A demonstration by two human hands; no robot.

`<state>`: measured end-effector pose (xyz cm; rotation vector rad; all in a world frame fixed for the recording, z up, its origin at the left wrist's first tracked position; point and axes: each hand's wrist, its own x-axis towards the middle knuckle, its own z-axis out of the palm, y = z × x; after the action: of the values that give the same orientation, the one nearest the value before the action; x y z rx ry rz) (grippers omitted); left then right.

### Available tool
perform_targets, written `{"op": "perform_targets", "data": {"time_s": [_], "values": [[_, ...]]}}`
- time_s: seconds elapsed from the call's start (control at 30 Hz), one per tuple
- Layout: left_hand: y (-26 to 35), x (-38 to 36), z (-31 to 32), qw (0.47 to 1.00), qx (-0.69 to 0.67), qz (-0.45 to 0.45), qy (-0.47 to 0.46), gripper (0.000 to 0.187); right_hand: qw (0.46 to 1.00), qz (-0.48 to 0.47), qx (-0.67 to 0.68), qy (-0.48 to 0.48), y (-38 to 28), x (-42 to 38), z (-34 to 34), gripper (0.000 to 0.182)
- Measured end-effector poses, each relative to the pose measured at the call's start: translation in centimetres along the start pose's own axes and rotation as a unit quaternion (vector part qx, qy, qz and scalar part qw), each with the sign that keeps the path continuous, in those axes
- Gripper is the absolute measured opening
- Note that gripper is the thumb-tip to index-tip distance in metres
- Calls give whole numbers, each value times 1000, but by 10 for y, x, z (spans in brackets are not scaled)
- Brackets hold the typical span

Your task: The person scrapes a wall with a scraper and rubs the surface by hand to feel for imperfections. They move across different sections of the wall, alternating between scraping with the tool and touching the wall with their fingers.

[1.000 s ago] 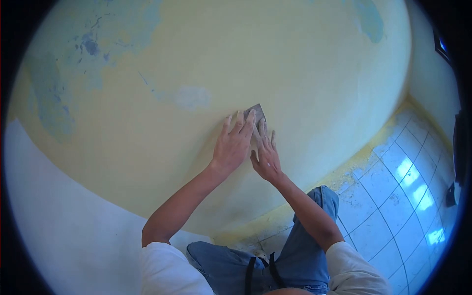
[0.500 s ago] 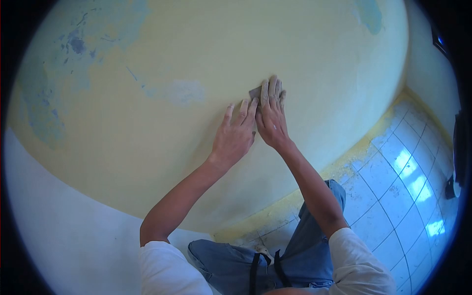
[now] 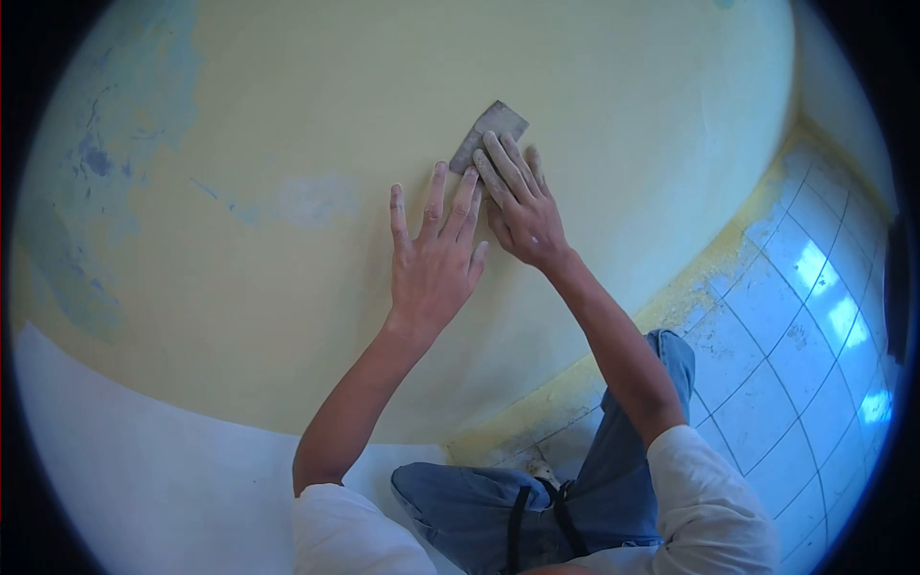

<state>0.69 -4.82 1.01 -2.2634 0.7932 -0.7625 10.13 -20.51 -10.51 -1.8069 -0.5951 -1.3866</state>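
Observation:
A greyish-brown piece of sandpaper lies against the yellow wall, its upper part and left edge showing. The fingers of my right hand are stretched over its lower right part and press it to the surface. Beside it, my left hand rests on the wall with fingers spread and nothing in its grasp. One of its fingertips is right at the sandpaper's lower edge. Pale dust coats the fingers of both hands.
Blue-green patches and a whitish patch mark the wall at left. A white area borders the yellow at lower left. Tiled floor with yellow dust along the wall's foot runs down the right. My bent legs are below.
The sandpaper and my right hand have shifted slightly left on the wall, and more of the sandpaper shows. My left hand has moved left and spread its fingers. The view has shifted too.

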Motion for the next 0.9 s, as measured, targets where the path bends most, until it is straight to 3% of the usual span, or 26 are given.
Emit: {"op": "perform_targets", "data": {"time_s": [0.13,0.17,0.27,0.33,0.4,0.5,0.6,0.63,0.73,0.77,0.87,0.9], "values": [[0,-25,-30,995,-98,-21,22,67,982,22,-190,-6,14,28,-19,77],[1,-34,-40,991,-121,-49,29,67,978,77,-193,2,25,33,-21,80],[10,-56,-53,968,-204,-139,47,64,984,112,-114,79,20,31,-7,83],[20,-61,-51,943,-267,-186,66,62,998,13,-50,-34,-7,14,5,82],[32,-56,-55,928,-312,-194,62,61,983,-40,-161,-73,0,13,0,81],[42,-57,-66,907,-367,-196,70,61,950,161,-269,-10,26,22,-11,81],[47,-52,-69,898,-389,-195,63,60,984,131,-50,111,1,25,2,76],[48,-48,-70,899,-392,-188,54,60,996,73,-35,28,-14,26,-3,75],[48,-37,-77,911,-370,-179,48,59,982,-27,-185,-33,1,31,-17,80],[47,-35,-79,906,-379,-178,62,58,970,64,-234,-17,13,31,-19,82],[47,-39,-84,894,-399,-185,85,57,965,196,-129,119,18,46,-10,82],[49,-39,-78,893,-401,-186,83,57,975,170,-100,98,-3,53,-12,83]]}}
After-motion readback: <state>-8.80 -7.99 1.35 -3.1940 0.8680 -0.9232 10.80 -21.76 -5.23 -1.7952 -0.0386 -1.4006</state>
